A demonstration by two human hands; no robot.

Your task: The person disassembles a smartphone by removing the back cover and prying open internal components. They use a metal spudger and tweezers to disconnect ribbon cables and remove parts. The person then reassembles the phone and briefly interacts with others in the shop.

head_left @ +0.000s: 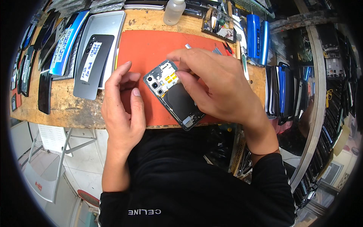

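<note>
An opened smartphone [174, 96] lies tilted on the orange-red mat [140, 49], its back cover off. Camera lenses, silvery shielding, yellow contacts and a black flat panel show inside it. My right hand [223, 85] reaches over the phone's right side, thumb and fingers bent into a pinch near its upper right corner. Whatever lies between those fingertips is hidden or too small to name. To the left of the phone, my left hand [123, 108] rests at the mat's edge with fingers loosely curled and apart, holding nothing. Its thumb points toward the camera lenses without a visible grip.
A dark phone back cover [94, 72] with a written label leans on a metal tray [117, 28] at left, beside several phones and a blue panel [68, 47]. Behind the mat stand a clear bottle [174, 11] and a tool box [219, 24]. Red-handled pliers [228, 49] lie right.
</note>
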